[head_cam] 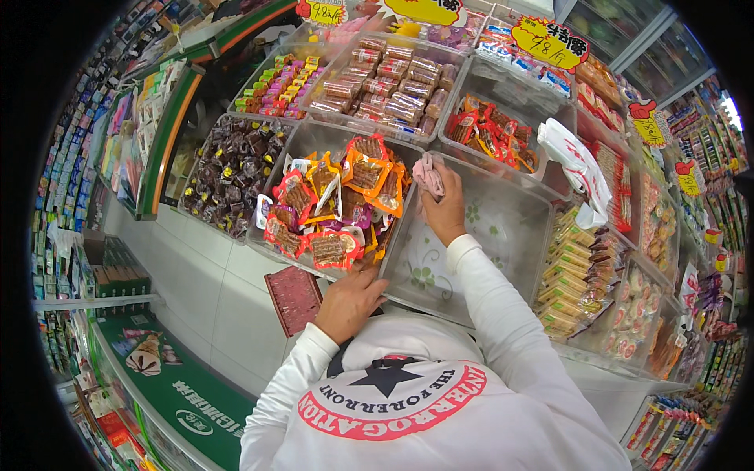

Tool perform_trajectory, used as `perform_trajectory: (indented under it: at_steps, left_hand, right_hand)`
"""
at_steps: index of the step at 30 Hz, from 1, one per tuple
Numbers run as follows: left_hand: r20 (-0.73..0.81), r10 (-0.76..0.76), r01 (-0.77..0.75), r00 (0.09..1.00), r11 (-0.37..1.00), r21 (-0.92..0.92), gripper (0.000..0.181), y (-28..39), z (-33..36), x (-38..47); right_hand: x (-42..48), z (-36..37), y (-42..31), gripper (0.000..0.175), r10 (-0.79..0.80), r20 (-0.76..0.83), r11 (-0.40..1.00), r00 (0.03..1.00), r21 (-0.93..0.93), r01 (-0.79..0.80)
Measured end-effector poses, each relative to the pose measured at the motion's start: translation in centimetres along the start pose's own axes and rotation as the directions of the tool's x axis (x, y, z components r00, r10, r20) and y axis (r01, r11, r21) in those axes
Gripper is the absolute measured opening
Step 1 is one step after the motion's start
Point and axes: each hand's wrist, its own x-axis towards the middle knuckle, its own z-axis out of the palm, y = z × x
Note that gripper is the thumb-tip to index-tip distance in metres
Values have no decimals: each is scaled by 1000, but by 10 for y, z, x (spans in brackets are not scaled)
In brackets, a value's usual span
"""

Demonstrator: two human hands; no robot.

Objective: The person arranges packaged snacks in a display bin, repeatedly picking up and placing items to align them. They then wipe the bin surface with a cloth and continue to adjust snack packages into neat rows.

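My right hand (pixel 446 203) grips a crumpled pink cloth (pixel 429 175) against the left inner side of a clear plastic bin (pixel 506 247). The bin's bottom shows a green floral pattern, and no goods lie on the part I can see. My left hand (pixel 353 297) rests at the front rim of the neighbouring bin (pixel 268 241), its fingertips near the packets. That bin holds a heap of snack packets (pixel 336 247) in red, orange and purple wrappers. Whether the left fingers press on the rim or on a packet is hard to tell.
Dark wrapped sweets (pixel 232 171) fill the bin at far left. Behind stand bins of packaged rolls (pixel 389 82) and red snack packets (pixel 492 132). White plastic bags (pixel 577 168) hang over a rim at right, above yellow packaged snacks (pixel 574 271). A reddish crate (pixel 293 300) sits low left.
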Motion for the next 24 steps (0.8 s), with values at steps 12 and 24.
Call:
perform_trajectory:
  at_steps: [12,24]
  left_hand:
    - [-42,72,-71,997,997,11,22,-7,3,4]
    - [43,35,-38,998,997,68,33,1,2,12]
  right_hand:
    - [-84,-44,-26,55,101,591,975,801,100,-196]
    - [23,-56,-24,60,-179,87,826,980,-528,198]
